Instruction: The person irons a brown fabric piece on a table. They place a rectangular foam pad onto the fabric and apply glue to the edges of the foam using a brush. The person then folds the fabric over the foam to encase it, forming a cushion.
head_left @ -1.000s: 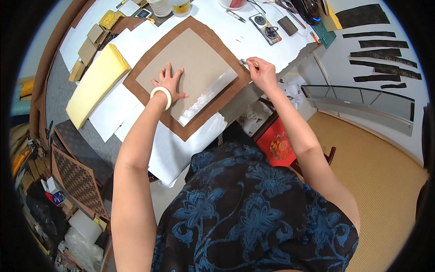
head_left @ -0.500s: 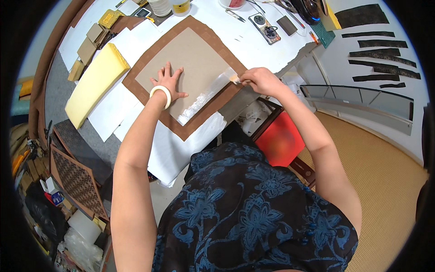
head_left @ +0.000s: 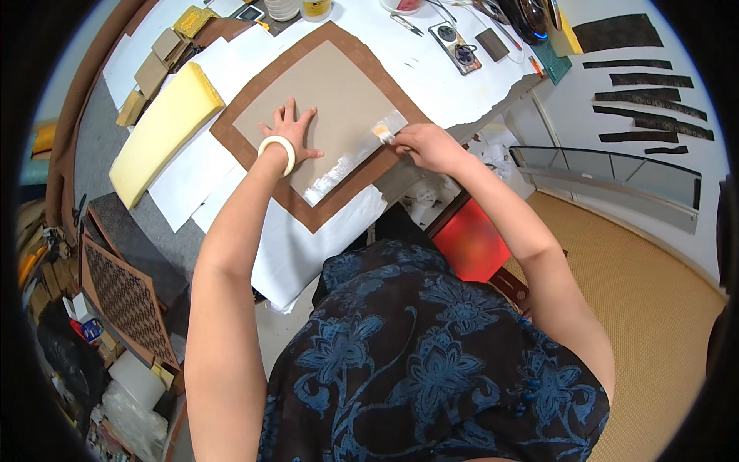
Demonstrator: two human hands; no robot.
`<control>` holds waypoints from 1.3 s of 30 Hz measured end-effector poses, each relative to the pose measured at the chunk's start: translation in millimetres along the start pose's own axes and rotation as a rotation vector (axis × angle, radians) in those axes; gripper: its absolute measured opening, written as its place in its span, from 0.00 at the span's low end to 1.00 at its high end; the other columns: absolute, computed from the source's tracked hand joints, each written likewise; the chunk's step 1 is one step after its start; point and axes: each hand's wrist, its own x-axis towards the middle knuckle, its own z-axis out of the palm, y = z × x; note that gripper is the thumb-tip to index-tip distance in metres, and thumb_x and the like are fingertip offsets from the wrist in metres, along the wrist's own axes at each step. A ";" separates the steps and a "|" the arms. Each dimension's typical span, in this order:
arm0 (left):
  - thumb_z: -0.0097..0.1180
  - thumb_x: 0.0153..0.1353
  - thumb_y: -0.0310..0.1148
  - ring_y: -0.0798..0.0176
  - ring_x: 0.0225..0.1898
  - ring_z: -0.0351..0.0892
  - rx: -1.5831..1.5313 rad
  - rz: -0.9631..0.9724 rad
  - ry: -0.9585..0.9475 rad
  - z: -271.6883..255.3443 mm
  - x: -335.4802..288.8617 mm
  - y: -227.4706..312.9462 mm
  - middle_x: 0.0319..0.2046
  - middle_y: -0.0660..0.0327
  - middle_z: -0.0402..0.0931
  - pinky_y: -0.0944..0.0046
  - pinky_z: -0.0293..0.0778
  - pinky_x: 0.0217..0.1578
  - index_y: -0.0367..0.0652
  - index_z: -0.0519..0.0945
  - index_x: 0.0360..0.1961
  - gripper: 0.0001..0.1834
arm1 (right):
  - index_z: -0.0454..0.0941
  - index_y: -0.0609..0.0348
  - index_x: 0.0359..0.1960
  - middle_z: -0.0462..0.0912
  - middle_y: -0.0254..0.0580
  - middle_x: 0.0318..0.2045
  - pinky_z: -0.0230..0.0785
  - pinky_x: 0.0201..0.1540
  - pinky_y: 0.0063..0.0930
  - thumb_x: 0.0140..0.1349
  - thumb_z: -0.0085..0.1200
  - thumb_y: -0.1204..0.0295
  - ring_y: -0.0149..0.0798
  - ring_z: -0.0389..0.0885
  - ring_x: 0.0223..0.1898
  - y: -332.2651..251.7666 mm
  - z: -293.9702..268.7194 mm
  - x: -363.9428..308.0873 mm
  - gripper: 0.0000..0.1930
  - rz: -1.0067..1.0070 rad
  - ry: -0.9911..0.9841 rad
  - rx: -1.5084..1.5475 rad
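Board [head_left: 339,92], one in number, is lying flat on one brown cloth [head_left: 339,199], which is showing as a border on all sides, upon the table [head_left: 469,100]. Of two hands, the left hand [head_left: 289,131] is resting palm-down, fingers spread and gripping nothing, presumably steadying the board. The right hand [head_left: 426,146] is pinching one small tool [head_left: 382,133] over one whitish band [head_left: 331,179], apparently guiding the tip along the edge; the fingers are hiding its handle. One foam pad [head_left: 165,132] is sitting left of the cloth.
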 end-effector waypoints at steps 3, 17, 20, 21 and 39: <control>0.83 0.42 0.56 0.37 0.80 0.47 -0.004 0.006 0.007 2.7 -0.9 -1.2 0.83 0.49 0.39 0.15 0.54 0.68 0.70 0.61 0.78 0.62 | 0.86 0.56 0.40 0.85 0.44 0.34 0.77 0.43 0.46 0.65 0.60 0.71 0.52 0.85 0.41 -20.1 -2.3 -1.5 0.06 0.028 -0.037 0.053; 0.84 0.41 0.55 0.37 0.80 0.45 -0.030 0.013 0.032 6.3 1.9 -3.1 0.82 0.48 0.40 0.13 0.54 0.68 0.70 0.63 0.77 0.61 | 0.84 0.56 0.38 0.84 0.42 0.32 0.78 0.39 0.45 0.62 0.59 0.73 0.51 0.86 0.38 -54.8 35.7 1.2 0.06 -0.040 -0.113 -0.016; 0.84 0.41 0.55 0.37 0.80 0.45 -0.017 0.006 0.032 8.1 2.2 -5.0 0.82 0.48 0.40 0.13 0.54 0.67 0.70 0.62 0.77 0.61 | 0.83 0.56 0.37 0.84 0.42 0.32 0.78 0.40 0.46 0.60 0.58 0.73 0.50 0.86 0.38 -61.5 51.4 9.3 0.05 -0.044 0.040 -0.013; 0.84 0.41 0.56 0.36 0.80 0.45 -0.020 0.010 0.029 7.8 2.2 -4.6 0.82 0.48 0.40 0.13 0.54 0.67 0.70 0.62 0.77 0.61 | 0.83 0.56 0.36 0.85 0.42 0.32 0.78 0.40 0.45 0.60 0.58 0.74 0.50 0.86 0.38 -61.6 54.3 6.6 0.05 -0.052 -0.018 -0.020; 0.83 0.44 0.55 0.39 0.81 0.42 -0.052 0.002 -0.010 5.5 -0.6 -4.4 0.83 0.50 0.37 0.13 0.50 0.69 0.72 0.61 0.77 0.59 | 0.83 0.58 0.34 0.82 0.42 0.29 0.78 0.38 0.45 0.61 0.59 0.75 0.50 0.85 0.36 -108.5 84.8 15.5 0.02 -0.095 0.010 0.051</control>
